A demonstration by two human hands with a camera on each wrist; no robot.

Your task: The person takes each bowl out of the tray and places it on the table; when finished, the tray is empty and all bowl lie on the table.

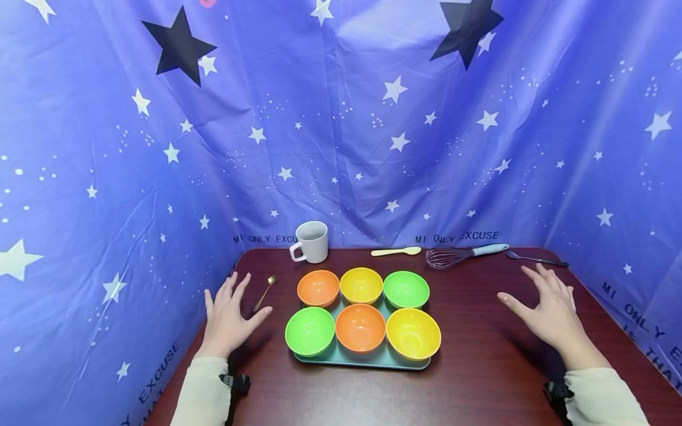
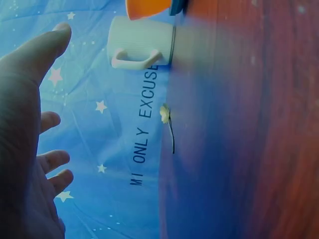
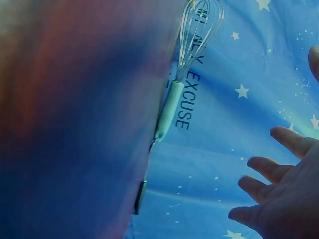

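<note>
Gold spoon (image 1: 272, 280) beside spread left fingers (image 2: 55, 159), right fingers (image 3: 269, 168) spread, bowls (image 1: 360, 330) on tray (image 1: 351, 360) between, mug (image 1: 314, 244), whisk (image 1: 467, 254) behind

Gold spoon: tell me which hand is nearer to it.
The left. The left hand is just to the left of the gold spoon, not touching it; the right hand is far off to its right, beyond the bowls.

In the lower middle of the head frame I count six bowls: two orange bowls (image 1: 360, 328), two yellow bowls (image 1: 413, 334) and two green bowls (image 1: 310, 331). Under them is one tray (image 1: 367, 359). There are also one mug (image 1: 313, 244), one gold spoon (image 1: 264, 293), one pale spreader (image 1: 396, 252), one whisk (image 1: 474, 252), and one dark utensil (image 1: 538, 259) toward the right. The hands are two: one left hand (image 1: 228, 322), one right hand (image 1: 551, 310).
</note>
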